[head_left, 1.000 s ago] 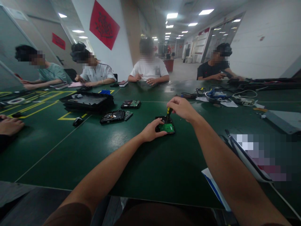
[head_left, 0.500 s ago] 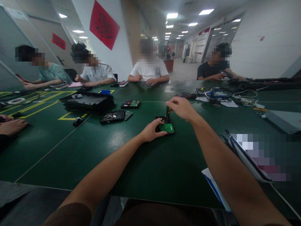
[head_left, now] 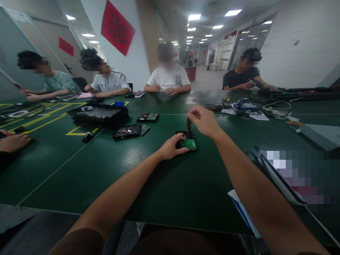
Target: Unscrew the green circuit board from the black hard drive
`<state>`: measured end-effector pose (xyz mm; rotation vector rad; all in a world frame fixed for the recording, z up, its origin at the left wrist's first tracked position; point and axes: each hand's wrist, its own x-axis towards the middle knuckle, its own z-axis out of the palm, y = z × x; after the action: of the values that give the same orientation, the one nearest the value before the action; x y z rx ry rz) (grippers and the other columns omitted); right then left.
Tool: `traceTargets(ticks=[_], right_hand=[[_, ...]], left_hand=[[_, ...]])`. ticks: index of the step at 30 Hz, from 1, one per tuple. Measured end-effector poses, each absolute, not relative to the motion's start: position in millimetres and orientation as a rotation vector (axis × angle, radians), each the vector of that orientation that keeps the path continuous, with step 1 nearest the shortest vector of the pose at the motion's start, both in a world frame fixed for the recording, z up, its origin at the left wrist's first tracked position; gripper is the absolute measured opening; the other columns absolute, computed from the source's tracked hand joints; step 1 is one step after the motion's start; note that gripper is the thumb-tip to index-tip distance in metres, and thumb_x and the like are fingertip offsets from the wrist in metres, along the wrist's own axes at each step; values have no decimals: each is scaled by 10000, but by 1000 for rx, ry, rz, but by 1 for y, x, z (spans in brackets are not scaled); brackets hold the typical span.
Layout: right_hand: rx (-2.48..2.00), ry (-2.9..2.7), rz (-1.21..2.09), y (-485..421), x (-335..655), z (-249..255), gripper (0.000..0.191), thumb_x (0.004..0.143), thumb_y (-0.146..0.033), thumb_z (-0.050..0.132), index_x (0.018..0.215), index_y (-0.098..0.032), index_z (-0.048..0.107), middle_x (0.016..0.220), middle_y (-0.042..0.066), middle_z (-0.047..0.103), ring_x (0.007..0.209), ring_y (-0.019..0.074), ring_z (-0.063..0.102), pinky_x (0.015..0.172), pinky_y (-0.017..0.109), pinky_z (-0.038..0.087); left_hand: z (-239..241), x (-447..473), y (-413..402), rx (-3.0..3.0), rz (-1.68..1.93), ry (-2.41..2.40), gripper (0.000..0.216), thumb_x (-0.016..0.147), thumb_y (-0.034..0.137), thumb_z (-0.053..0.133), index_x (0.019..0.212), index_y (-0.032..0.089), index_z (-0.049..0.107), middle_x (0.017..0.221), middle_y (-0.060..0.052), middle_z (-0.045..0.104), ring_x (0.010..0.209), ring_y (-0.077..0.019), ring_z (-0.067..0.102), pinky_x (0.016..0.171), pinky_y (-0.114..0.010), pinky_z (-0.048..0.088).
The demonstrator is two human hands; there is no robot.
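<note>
A hard drive with a green circuit board (head_left: 189,144) lies flat on the green table (head_left: 148,184) in front of me. My left hand (head_left: 172,146) grips its left side, thumb along the near edge and fingers over the far part. Above the drive, my right hand (head_left: 204,120) is closed around the handle of a dark screwdriver (head_left: 189,125) with some yellow on it. The screwdriver stands nearly upright, its tip down at the drive beside my left fingers; the exact contact point is too small to make out.
Left of the drive lie an opened hard drive (head_left: 127,132), a small board piece (head_left: 145,130) and another drive (head_left: 147,117). Behind them sits a black tray (head_left: 98,114). Cables (head_left: 241,107) and a grey metal box (head_left: 318,136) lie right. Several people sit around the table.
My right hand has shifted slightly up and left, its fingers turned a little on the screwdriver handle. My left hand and the drive stay in place.
</note>
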<state>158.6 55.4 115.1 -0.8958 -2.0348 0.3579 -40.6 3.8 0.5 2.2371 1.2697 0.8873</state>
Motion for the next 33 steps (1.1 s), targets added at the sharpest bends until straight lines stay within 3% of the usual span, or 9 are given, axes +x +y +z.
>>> traceTargets(ticks=[11, 23, 33], right_hand=[[-917, -2052, 361, 56, 157, 113, 80, 888, -270, 602, 940, -223, 641, 960, 65, 698, 886, 214, 637, 808, 365, 491], [-934, -2092, 306, 59, 158, 111, 129, 886, -225, 580, 991, -223, 654, 1031, 76, 700, 959, 235, 640, 887, 396, 493], [-914, -2070, 234, 63, 158, 109, 96, 897, -288, 603, 939, -215, 649, 952, 67, 703, 869, 213, 646, 797, 366, 510]], left_hand=[[-3, -41, 6, 2231, 868, 1290, 578, 786, 508, 738, 1264, 233, 563, 1524, -116, 459, 1452, -285, 394, 1197, -468, 338], [-1, -40, 5, 2245, 859, 1299, 579, 792, 512, 730, 1270, 229, 566, 1528, -110, 454, 1455, -278, 390, 1204, -455, 336], [-4, -41, 6, 2246, 870, 1291, 582, 794, 521, 725, 1267, 220, 571, 1525, -118, 455, 1452, -282, 392, 1203, -448, 332]])
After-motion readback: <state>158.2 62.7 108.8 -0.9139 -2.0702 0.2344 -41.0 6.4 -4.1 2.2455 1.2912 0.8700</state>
